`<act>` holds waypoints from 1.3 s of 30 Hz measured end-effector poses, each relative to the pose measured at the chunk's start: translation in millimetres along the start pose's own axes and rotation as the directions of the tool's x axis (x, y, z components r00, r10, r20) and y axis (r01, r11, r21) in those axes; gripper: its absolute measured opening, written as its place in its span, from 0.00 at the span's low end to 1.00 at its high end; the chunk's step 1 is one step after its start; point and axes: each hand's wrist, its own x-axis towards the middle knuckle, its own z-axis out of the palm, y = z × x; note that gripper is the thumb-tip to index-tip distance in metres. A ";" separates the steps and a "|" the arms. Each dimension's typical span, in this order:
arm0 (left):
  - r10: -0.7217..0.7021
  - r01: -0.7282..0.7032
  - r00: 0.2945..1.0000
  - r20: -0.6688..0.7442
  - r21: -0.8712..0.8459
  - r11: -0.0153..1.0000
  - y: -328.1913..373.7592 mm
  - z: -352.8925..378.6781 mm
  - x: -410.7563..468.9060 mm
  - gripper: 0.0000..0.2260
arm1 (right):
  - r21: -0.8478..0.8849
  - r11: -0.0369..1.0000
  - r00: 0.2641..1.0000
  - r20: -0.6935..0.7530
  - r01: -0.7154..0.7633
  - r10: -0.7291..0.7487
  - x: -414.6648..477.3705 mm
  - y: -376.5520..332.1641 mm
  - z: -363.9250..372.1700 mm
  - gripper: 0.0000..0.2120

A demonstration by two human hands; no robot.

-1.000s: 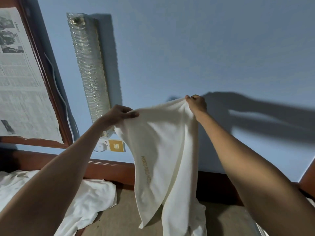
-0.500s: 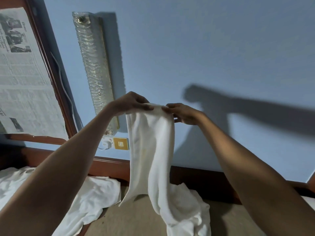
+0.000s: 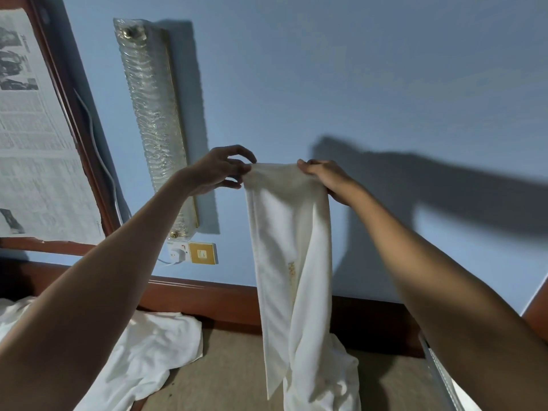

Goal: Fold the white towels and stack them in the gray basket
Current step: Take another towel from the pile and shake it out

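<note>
- Head view: a white towel (image 3: 293,247) hangs in mid-air at the centre of the frame, doubled into a narrow strip, its top edge stretched short between two raised hands.
- Left hand (image 3: 221,170) pinches the towel's upper left corner between thumb and fingertips, with one finger arched above the cloth.
- Right hand (image 3: 326,176) grasps the upper right corner, fingers curled over the edge.
- Gold lettering (image 3: 292,269) runs down the towel's middle; its lower end lies bunched on a tan surface (image 3: 231,381) at bottom centre.
- More white cloth (image 3: 142,351) lies crumpled at lower left, partly behind the left forearm.
- Behind, a blue wall (image 3: 355,69) carries the arms' shadows at right, and a long ribbed glass lamp (image 3: 154,114) at upper left.
- Below the lamp sits a gold switch plate (image 3: 202,253); a wooden frame (image 3: 77,114) backed with newspaper (image 3: 29,143) fills the left edge.
</note>
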 end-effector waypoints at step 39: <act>0.171 -0.013 0.906 -0.388 0.377 0.926 8.0 51.0 46.2 0.14 | -0.098 0.995 0.999 0.039 0.004 0.000 -2.3 -11.1 41.4 0.16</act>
